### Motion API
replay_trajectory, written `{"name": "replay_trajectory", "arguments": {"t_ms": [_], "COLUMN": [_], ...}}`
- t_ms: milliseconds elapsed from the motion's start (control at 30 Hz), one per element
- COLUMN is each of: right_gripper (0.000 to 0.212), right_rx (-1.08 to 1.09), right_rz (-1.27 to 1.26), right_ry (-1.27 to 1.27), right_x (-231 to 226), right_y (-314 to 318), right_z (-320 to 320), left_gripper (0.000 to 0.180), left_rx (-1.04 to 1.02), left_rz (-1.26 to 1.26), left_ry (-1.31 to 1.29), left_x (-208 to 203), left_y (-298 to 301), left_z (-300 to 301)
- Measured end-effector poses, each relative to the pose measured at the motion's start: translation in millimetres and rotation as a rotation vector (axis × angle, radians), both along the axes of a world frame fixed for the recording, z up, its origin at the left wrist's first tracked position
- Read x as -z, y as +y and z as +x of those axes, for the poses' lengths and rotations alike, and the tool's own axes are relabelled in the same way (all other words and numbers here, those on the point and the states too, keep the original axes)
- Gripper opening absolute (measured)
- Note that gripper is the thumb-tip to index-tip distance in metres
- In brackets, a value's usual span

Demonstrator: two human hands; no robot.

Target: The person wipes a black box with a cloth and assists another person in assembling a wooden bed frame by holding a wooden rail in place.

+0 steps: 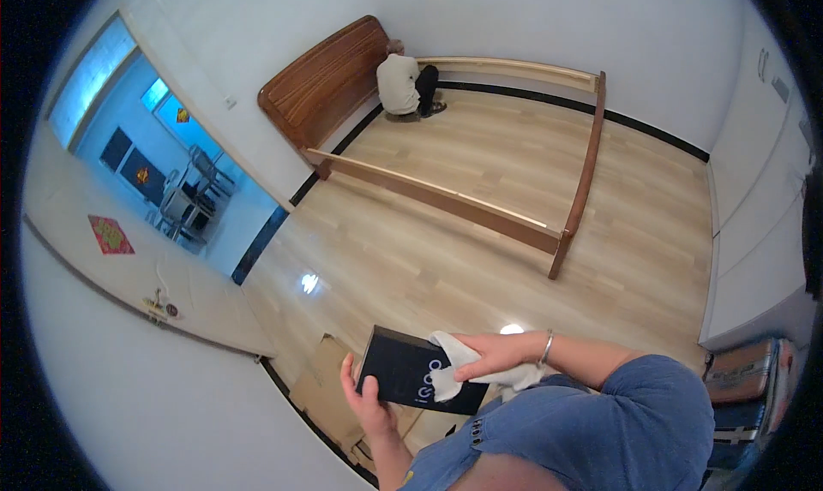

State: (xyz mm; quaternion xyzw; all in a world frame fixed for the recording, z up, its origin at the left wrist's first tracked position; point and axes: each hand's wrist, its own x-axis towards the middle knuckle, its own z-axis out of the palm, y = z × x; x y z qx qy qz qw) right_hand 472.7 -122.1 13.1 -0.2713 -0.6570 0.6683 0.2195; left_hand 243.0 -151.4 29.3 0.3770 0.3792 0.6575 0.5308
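Note:
A flat black box [396, 364] with pale lettering is held up in front of my body, tilted. My left hand [370, 403] grips its left end, thumb on the top face and fingers along the far side. Over the box's right part lies a white cloth [454, 354], bunched under my right hand [495, 354]. The fingers of my right hand are closed on the cloth and press it against the box. Part of the cloth hangs down beside my right forearm, which wears a silver bangle [549, 345].
A wooden bed frame [446, 201] with a tall headboard [330, 84] stands on the wood floor. Another person [399, 84] crouches inside it. Flattened cardboard [324, 392] lies at lower left, near a door [146, 260]. White cabinets [754, 225] line the right.

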Motion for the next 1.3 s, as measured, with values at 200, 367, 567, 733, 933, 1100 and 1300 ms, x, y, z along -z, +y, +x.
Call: {"name": "replay_trajectory", "arguments": {"t_ms": [200, 367, 567, 733, 933, 1100, 1300], "right_gripper": [0.065, 0.061, 0.062, 0.061, 0.049, 0.038, 0.039], "right_rx": [-0.110, -0.126, 0.272, 0.713, 0.999, 1.167, 1.097], "right_rz": [0.110, 0.162, 0.075, -0.163, -0.347, -0.385, -0.409], "right_ry": [-0.094, -0.279, -0.257, 0.069, 0.383, 0.711, 0.679], "right_x": [-28, -20, 3, 29, 45, 18, 2], "right_y": [75, 100, 107, 104, 104, 125, 145], "right_z": [67, 91, 118, 104, 76, 80, 53], "left_gripper": [0.061, 0.062, 0.059, 0.049, 0.047, 0.054, 0.071], "left_rx": [0.459, 0.515, 0.393, 0.168, 0.156, 0.711, 1.001], "left_rz": [-0.017, -0.176, -0.222, -0.208, -0.120, -0.226, -0.293], "left_ry": [0.333, 0.307, 0.153, -0.023, 0.021, 0.175, 0.181], "left_x": [2, 14, 21, 8, 9, 21, 7], "left_y": [78, 119, 139, 157, 155, 158, 159], "left_z": [1, 60, 77, 92, 96, 70, 50]}}
